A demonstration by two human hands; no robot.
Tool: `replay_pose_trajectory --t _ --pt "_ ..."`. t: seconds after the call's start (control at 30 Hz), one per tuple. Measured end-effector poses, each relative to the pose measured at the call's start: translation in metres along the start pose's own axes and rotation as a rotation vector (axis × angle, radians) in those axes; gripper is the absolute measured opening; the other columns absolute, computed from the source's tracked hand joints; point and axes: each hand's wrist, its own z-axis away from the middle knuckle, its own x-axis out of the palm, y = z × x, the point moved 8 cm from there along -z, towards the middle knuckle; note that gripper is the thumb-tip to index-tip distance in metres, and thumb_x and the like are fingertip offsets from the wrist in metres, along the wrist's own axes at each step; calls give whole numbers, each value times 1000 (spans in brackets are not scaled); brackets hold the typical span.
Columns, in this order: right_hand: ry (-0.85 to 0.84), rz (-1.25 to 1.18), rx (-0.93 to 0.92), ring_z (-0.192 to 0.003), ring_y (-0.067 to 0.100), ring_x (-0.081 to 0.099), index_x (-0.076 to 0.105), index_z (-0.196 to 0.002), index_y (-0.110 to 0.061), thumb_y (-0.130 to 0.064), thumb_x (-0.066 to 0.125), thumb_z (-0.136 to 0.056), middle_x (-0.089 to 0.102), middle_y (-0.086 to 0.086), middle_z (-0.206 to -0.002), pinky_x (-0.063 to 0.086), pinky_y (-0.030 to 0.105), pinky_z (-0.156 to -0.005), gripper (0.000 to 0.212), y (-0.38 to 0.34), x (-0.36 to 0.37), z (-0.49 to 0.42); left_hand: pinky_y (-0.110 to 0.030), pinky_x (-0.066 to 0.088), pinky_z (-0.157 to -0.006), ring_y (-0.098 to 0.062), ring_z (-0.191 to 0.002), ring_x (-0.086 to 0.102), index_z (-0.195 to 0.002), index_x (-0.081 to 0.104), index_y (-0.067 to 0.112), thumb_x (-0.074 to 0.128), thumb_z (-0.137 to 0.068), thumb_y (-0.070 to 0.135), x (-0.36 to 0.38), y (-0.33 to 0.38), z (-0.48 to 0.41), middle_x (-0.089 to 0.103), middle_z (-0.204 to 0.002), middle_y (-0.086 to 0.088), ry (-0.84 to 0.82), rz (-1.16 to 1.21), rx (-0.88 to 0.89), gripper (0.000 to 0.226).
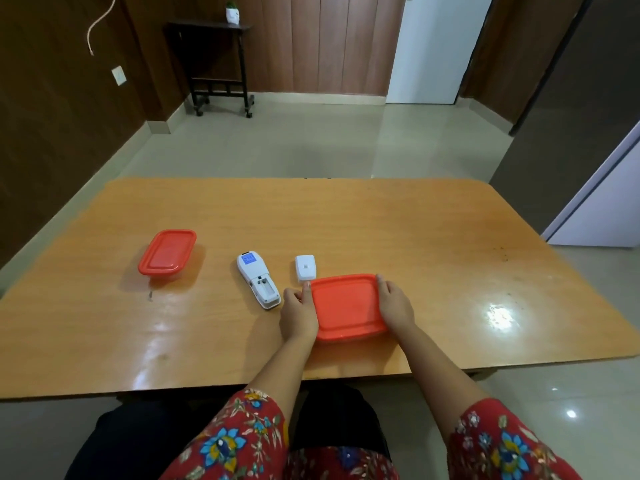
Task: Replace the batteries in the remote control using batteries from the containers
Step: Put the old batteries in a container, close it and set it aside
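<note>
A white remote control (258,282) lies face down near the table's middle, its battery bay uncovered. Its white cover (305,267) rests just to the right. A container with an orange-red lid (346,306) sits in front of me. My left hand (298,315) grips its left edge, thumb on the lid's corner. My right hand (396,303) holds its right edge. A second red-lidded container (168,252) stands closed at the left. No batteries are visible.
The wooden table (433,244) has its near edge just in front of my lap. Beyond it are a tiled floor, a small dark side table (218,64) with a potted plant, and a white door.
</note>
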Motion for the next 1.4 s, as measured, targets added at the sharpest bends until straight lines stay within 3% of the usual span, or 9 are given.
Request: replay_pose_trajectory --t 0.27,0.4,0.6,0.7,0.87,1.07,1.17,1.3,1.4 --pt "37 -5 -25 -103 33 59 60 -110 -14 -49 26 -99 66 11 -109 43 39 -79 50 4 3 -5 -32 35 -60 -23 -69 51 -76 43 15 31 -97 50 6 -3 0 53 -74 -3 -30 23 -45 42" --pt "40 -24 33 -102 31 60 61 -113 -13 -55 24 -97 66 11 -111 44 38 -78 58 4 2 3 -29 30 -51 -16 -61 47 -83 47 10 34 -97 50 1 0 5 55 -76 -4 -37 58 -55 44" --pt "77 -375 204 -112 30 57 57 -125 -13 -74 21 -86 62 10 -121 46 46 -97 81 23 -13 25 -35 45 -78 -21 -88 59 -104 57 15 34 -93 57 -21 -17 20 64 -96 -2 -32 124 -23 49" --pt "55 -381 182 -101 27 60 58 -119 -10 -63 34 -91 64 8 -108 51 46 -91 65 37 -13 47 -33 44 -84 -18 -98 57 -113 59 17 40 -96 45 -28 -21 27 64 -111 -1 -59 87 46 38" --pt "-24 -551 73 -96 15 58 54 -123 -13 -31 53 -94 60 3 -113 48 28 -75 34 28 -7 63 -34 47 -91 -16 -108 57 -128 56 19 48 -94 39 -6 -10 44 59 -124 -1 -137 120 132 40" --pt "106 -761 88 -92 19 59 57 -111 -15 -27 54 -94 63 4 -101 47 35 -78 21 36 -50 3 -42 42 -104 -18 -118 52 -135 48 22 51 -94 35 59 67 29 49 -134 1 -252 281 210 42" --pt "182 -796 98 -95 21 59 59 -109 -14 -25 56 -93 64 7 -104 46 38 -85 20 46 -88 -60 -42 45 -102 -21 -116 55 -131 51 21 51 -95 27 122 115 1 54 -132 -1 -378 367 186 37" --pt "280 -752 72 -106 27 59 58 -115 -13 -23 55 -93 64 11 -114 45 45 -97 24 67 -137 -155 -18 50 -74 -6 -86 62 -133 48 11 46 -98 11 217 165 -31 61 -107 3 -621 506 82 35" --pt "369 -696 20 -106 24 56 57 -121 -4 -15 53 -95 62 12 -114 47 21 -86 29 76 -172 -222 -8 50 -64 6 -68 66 -133 46 8 41 -98 3 277 195 -59 62 -95 7 -732 557 79 36"
